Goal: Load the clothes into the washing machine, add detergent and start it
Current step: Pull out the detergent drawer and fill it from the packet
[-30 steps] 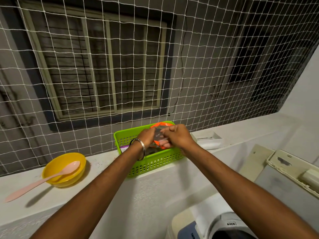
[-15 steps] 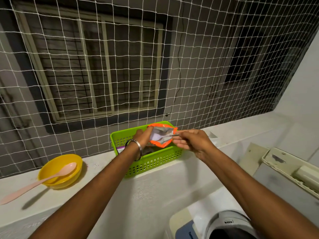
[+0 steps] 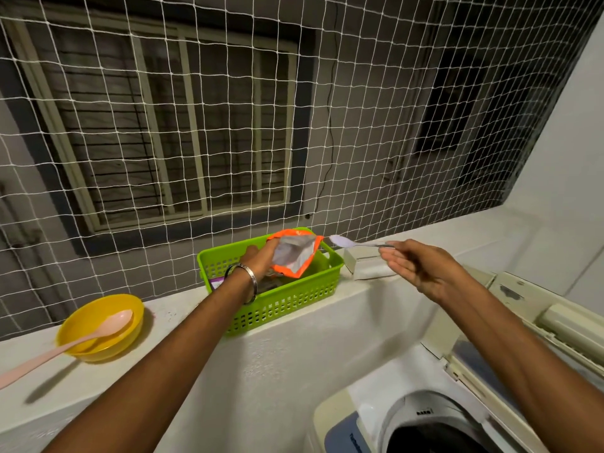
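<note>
My left hand [image 3: 258,259] grips an orange detergent pouch [image 3: 295,255], open at the top, inside the green basket [image 3: 287,299] on the ledge. To the right of the pouch, my right hand [image 3: 415,266] pinches the handle of a metal spoon [image 3: 354,242] heaped with pale powder, held level above the ledge. The top-loading washing machine [image 3: 421,420] stands open at the lower right, with dark clothes showing in its drum.
A yellow bowl [image 3: 101,325] with a pink spoon [image 3: 62,348] sits at the left of the white ledge [image 3: 183,322]. A small white box [image 3: 366,264] lies right of the basket. White netting [image 3: 294,125] closes the opening behind. The machine's lid [image 3: 539,322] stands raised at right.
My right hand has drawn the spoon out of the pouch and moved it right, now loaded with powder. My left hand has tipped the pouch up.
</note>
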Demonstrator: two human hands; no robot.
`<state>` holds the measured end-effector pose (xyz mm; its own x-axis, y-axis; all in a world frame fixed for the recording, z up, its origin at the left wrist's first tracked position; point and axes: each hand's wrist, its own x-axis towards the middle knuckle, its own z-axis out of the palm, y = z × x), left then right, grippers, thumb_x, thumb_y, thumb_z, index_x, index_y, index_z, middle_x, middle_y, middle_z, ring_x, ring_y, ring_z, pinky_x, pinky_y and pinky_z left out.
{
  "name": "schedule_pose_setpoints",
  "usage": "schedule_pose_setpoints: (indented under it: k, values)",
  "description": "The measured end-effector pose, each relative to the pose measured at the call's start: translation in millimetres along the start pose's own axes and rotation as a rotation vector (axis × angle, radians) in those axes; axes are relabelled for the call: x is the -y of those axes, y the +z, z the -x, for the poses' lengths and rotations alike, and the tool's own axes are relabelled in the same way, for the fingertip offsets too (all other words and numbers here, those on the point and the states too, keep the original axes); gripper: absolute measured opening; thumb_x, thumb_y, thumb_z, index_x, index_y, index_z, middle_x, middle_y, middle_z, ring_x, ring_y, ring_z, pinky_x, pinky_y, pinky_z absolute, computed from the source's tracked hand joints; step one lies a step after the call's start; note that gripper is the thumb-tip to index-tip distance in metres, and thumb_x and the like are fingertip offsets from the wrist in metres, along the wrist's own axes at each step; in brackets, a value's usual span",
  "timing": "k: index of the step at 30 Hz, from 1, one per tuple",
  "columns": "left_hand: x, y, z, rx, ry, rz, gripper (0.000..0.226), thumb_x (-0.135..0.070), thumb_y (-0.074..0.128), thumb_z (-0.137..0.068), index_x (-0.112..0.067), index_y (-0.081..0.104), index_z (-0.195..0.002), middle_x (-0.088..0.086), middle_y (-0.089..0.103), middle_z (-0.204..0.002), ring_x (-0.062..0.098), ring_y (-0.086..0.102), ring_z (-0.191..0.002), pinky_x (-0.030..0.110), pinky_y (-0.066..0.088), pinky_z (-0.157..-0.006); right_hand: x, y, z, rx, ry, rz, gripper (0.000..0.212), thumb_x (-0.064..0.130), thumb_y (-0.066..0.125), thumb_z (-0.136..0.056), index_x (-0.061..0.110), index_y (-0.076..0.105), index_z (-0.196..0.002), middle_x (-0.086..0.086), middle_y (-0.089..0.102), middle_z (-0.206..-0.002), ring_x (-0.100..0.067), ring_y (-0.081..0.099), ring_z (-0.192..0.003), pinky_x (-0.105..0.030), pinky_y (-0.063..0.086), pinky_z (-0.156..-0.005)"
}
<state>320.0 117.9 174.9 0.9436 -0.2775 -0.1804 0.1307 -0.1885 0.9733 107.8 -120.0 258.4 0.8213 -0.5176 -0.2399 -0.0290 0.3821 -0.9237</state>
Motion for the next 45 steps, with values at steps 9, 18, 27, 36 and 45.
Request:
schedule_pose_setpoints:
  k: [9, 18, 27, 36, 45]
  values:
    - [-6.7, 2.2, 12.6, 0.032, -0.017, 0.022, 0.109, -0.079, 0.061, -0.048, -0.016, 0.050, -0.137, 0.010, 0.059, -0.131, 0.027, 0.065, -0.100, 0.028, 0.059, -0.055, -25.2, -22.8, -23.3, -0.241, -0.146, -0.009, 0.015, -0.001, 0.055, -0.093, -0.003, 0.065, -0.104, -0.018, 0.072, -0.088, -0.021, 0.073, -0.071, -0.027, 0.061, -0.067]
    - [-0.9, -0.2, 6.5, 0.047, -0.055, 0.047, 0.099, -0.076, 0.059, -0.053, -0.020, 0.050, -0.135, 0.009, 0.060, -0.129, 0.031, 0.065, -0.101, 0.037, 0.060, -0.061, -76.1, -18.0, -50.7, -0.435, -0.443, 0.247, 0.020, 0.009, 0.060, -0.094, 0.005, 0.073, -0.109, -0.008, 0.075, -0.093, -0.017, 0.074, -0.079, -0.032, 0.060, -0.080]
    - [-4.5, 5.8, 10.6, 0.032, -0.012, 0.042, 0.076, -0.061, 0.058, -0.077, -0.008, 0.053, -0.132, 0.014, 0.062, -0.125, 0.023, 0.066, -0.086, 0.019, 0.050, -0.041, -98.2, -25.3, -41.4, -0.384, -0.880, 0.908, 0.021, 0.011, 0.060, -0.095, 0.010, 0.074, -0.110, -0.006, 0.077, -0.098, -0.021, 0.071, -0.082, -0.025, 0.051, -0.076]
    - [4.3, -0.9, -2.2, 0.019, -0.012, -0.047, 0.106, -0.083, 0.053, -0.052, -0.019, 0.051, -0.136, 0.008, 0.059, -0.133, 0.030, 0.061, -0.112, 0.046, 0.051, -0.097, -107.4, -32.7, -47.8, -0.365, -0.915, 0.930, 0.022, 0.012, 0.061, -0.095, 0.012, 0.073, -0.113, -0.005, 0.077, -0.098, -0.021, 0.072, -0.081, -0.032, 0.055, -0.076]
    - [-1.2, 0.2, 4.9, 0.007, 0.014, -0.071, 0.101, -0.080, 0.048, -0.054, -0.019, 0.054, -0.133, 0.007, 0.062, -0.128, 0.028, 0.062, -0.108, 0.041, 0.051, -0.093, -113.0, -31.7, -49.4, -0.385, -0.920, 0.937, 0.023, 0.010, 0.062, -0.094, 0.010, 0.073, -0.114, -0.007, 0.077, -0.087, -0.019, 0.068, -0.065, -0.024, 0.045, -0.063]
